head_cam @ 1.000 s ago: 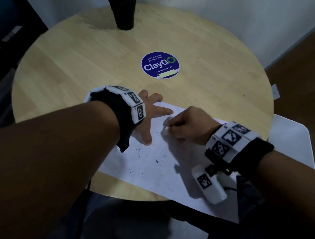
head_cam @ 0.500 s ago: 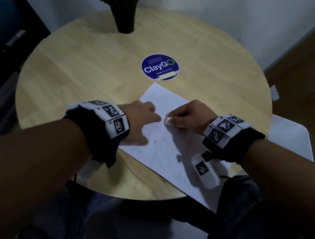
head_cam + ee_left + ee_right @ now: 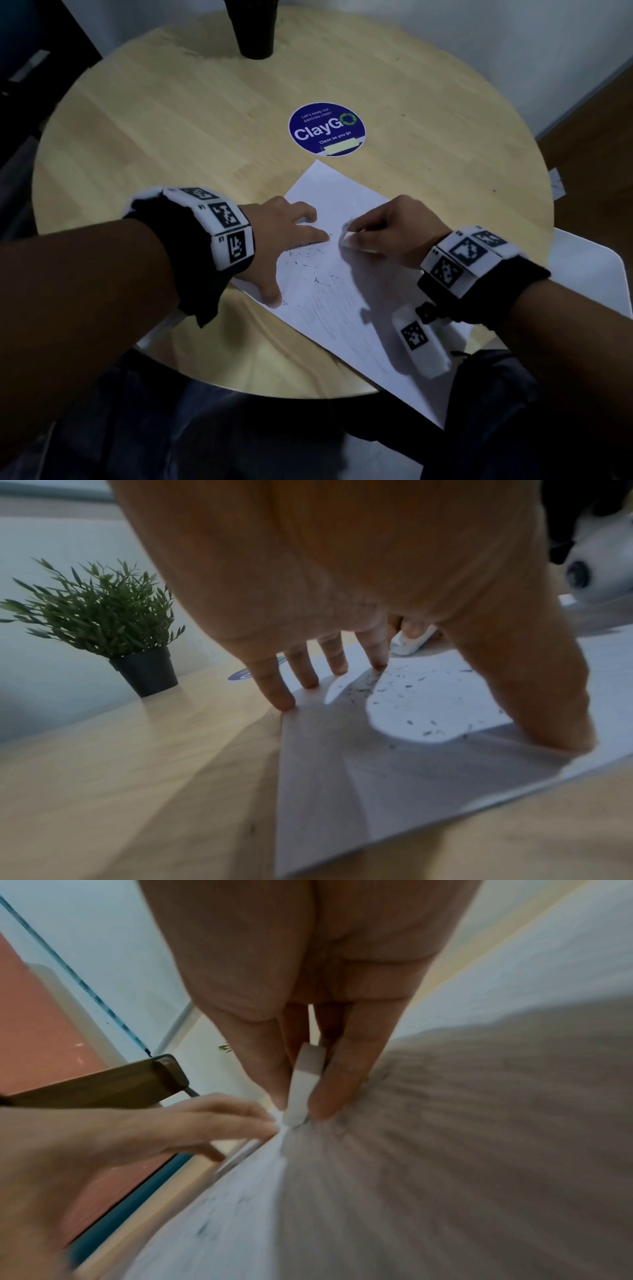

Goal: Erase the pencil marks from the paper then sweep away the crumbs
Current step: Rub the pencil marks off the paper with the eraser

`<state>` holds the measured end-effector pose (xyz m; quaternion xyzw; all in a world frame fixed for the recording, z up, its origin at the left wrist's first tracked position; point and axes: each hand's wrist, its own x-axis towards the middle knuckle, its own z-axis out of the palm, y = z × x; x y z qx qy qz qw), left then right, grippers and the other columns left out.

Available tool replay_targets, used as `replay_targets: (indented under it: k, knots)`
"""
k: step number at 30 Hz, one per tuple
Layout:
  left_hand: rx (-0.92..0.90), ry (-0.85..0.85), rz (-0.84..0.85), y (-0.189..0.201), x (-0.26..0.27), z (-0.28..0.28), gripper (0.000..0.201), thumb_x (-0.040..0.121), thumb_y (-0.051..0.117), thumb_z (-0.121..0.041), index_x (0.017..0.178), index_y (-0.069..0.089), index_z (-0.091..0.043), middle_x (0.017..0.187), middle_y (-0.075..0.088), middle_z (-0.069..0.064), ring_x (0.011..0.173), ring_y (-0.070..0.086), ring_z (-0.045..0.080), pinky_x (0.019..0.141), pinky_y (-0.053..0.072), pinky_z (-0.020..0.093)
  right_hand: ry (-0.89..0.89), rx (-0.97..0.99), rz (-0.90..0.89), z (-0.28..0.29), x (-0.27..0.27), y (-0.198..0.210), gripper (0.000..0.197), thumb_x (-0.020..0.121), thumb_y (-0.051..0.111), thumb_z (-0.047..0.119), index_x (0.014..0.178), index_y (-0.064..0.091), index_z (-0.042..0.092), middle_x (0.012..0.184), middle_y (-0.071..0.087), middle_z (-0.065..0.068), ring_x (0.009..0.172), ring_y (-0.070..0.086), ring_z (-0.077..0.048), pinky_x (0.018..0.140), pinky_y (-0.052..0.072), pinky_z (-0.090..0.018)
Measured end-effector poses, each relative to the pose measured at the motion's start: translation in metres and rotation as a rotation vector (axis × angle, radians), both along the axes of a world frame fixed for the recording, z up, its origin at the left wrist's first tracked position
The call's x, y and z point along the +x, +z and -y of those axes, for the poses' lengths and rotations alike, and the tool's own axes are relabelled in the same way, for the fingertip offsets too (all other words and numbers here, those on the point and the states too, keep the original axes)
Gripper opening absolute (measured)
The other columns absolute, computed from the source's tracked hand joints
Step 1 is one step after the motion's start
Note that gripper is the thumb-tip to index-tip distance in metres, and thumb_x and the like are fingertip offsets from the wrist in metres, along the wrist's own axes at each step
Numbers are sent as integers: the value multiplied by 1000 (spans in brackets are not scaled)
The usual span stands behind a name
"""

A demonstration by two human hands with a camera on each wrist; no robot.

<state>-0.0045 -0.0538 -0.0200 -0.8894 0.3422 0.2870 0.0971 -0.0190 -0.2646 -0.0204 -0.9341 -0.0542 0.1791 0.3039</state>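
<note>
On the round wooden table (image 3: 137,144) the paper (image 3: 335,294) lay angled. My left hand (image 3: 287,236), fingers spread flat, pinned it; my right hand (image 3: 387,229) pinched the eraser (image 3: 346,238). I judged short, light strokes safest against creasing, crumbs (image 3: 305,255) scattered alongside.

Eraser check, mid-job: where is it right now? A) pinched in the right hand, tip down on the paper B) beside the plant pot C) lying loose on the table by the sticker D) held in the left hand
A: the right hand pinches the white eraser between thumb and fingers, its tip on the paper, while the left hand presses the sheet flat with spread fingers.
</note>
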Motion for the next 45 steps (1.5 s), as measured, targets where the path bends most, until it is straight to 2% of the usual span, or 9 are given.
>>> replay_targets:
  k: [4, 9, 13, 20, 27, 31, 35, 40, 45]
  knots:
    - [-20, -2, 1, -7, 1, -4, 116, 62, 75, -59, 151, 2, -43, 144, -8, -21, 141, 3, 15, 113, 29, 38, 208, 12, -95, -14, -26, 0, 11, 83, 69, 28, 75, 73, 34, 56, 61, 20, 56, 53, 10, 65, 41, -9]
    - [-23, 1, 6, -8, 1, -4, 115, 64, 74, -59, 151, 1, -44, 151, -9, -17, 143, 0, 16, 116, 22, 37, -31, 19, -7, 1, -4, -2, 8, 80, 70, 30, 83, 77, 31, 53, 59, 28, 55, 53, 14, 63, 40, -10]
    - [-48, 35, -19, -6, -1, -5, 115, 64, 76, -56, 152, 2, -43, 148, -9, -20, 142, -3, 13, 115, 26, 37, 195, 22, -79, -19, -25, 0, 7, 82, 70, 28, 83, 77, 27, 48, 55, 25, 53, 51, 13, 59, 37, -3]
    - [-4, 19, -5, 0, -2, -1, 114, 66, 75, -57, 152, 1, -42, 153, -7, -12, 144, 0, 16, 113, 29, 40, 108, -23, -61, -17, -17, 0, 10, 83, 68, 29, 87, 77, 29, 46, 54, 26, 52, 52, 11, 65, 41, -14]
    - [0, 23, -15, 6, -4, 2, 112, 70, 77, -53, 152, 3, -41, 155, -5, -9, 144, 1, 17, 115, 25, 37, 10, 45, -19, -13, -14, -1, 9, 81, 70, 29, 86, 78, 31, 62, 65, 23, 62, 55, 9, 69, 44, -14]
    - [-6, 21, -18, 9, -5, 3, 111, 71, 78, -52, 153, 4, -39, 157, -4, -7, 145, 2, 18, 114, 22, 36, 225, 17, -96, -29, -34, 0, 8, 82, 70, 31, 82, 77, 27, 53, 59, 21, 57, 53, 8, 61, 40, -7]
    - [6, 8, -7, 8, -5, 3, 110, 71, 76, -54, 153, 4, -40, 156, -3, -6, 144, 4, 20, 113, 22, 36, -4, 15, -9, -16, -13, 2, 10, 81, 70, 27, 87, 78, 30, 60, 63, 21, 59, 55, 5, 65, 42, -15]
    - [0, 9, -11, 8, -5, 2, 111, 71, 76, -54, 153, 3, -39, 157, -4, -7, 144, 2, 20, 115, 20, 36, 263, 17, -98, -40, -42, 4, 9, 82, 68, 29, 79, 76, 29, 51, 57, 23, 58, 53, 8, 66, 40, -13]
    - [-12, 28, -1, 6, -5, 2, 110, 70, 76, -55, 152, 4, -41, 156, -3, -8, 143, 3, 20, 111, 24, 37, 59, -7, -17, -30, -24, 2, 16, 82, 67, 26, 94, 77, 29, 66, 64, 20, 67, 57, 3, 67, 40, -15]
